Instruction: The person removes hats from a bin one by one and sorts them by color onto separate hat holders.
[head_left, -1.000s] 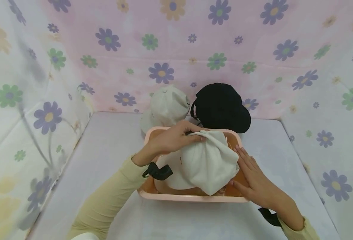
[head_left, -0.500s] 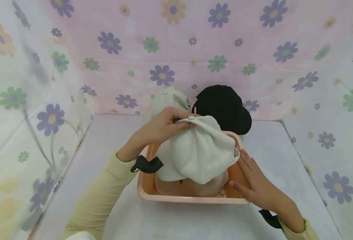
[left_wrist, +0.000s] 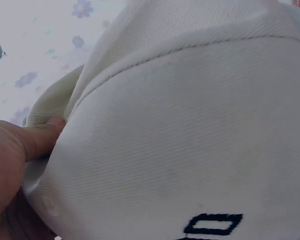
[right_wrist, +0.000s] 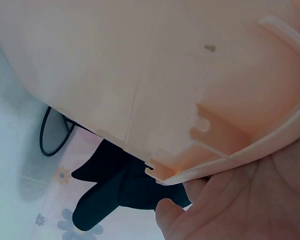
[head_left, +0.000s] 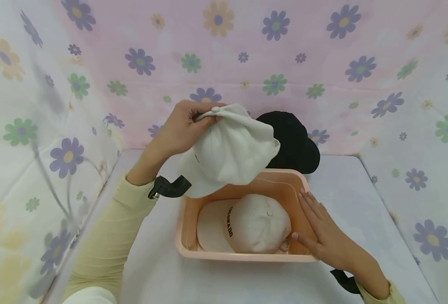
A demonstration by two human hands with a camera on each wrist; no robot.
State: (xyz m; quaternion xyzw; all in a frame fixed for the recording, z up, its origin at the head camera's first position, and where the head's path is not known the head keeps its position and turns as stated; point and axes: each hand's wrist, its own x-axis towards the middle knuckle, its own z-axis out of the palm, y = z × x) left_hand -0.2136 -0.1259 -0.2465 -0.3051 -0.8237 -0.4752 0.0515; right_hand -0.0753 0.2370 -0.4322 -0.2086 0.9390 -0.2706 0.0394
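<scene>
My left hand (head_left: 180, 128) pinches a white baseball cap (head_left: 233, 145) by the crown near its top button, raised above the back left of a peach plastic basin (head_left: 247, 256). The left wrist view is filled by this cap's fabric (left_wrist: 165, 130), with the thumb (left_wrist: 42, 137) pressing a fold and a bit of dark lettering low down. Inside the basin lies a cream cap (head_left: 266, 223) with dark letters across its front, brim to the left. My right hand (head_left: 330, 236) rests on the basin's right rim, fingers straight; its palm (right_wrist: 255, 195) touches the rim in the right wrist view.
Behind the basin, a black cap (head_left: 290, 141) sits by the flowered back wall. The held cap covers the spot to its left. Flowered cloth walls (head_left: 64, 122) enclose the pale tabletop (head_left: 151, 253) at the left, back and right.
My left hand has lifted the white cap up out of the basin and toward the back left, uncovering the lettered cap beneath. The right hand has stayed at the rim.
</scene>
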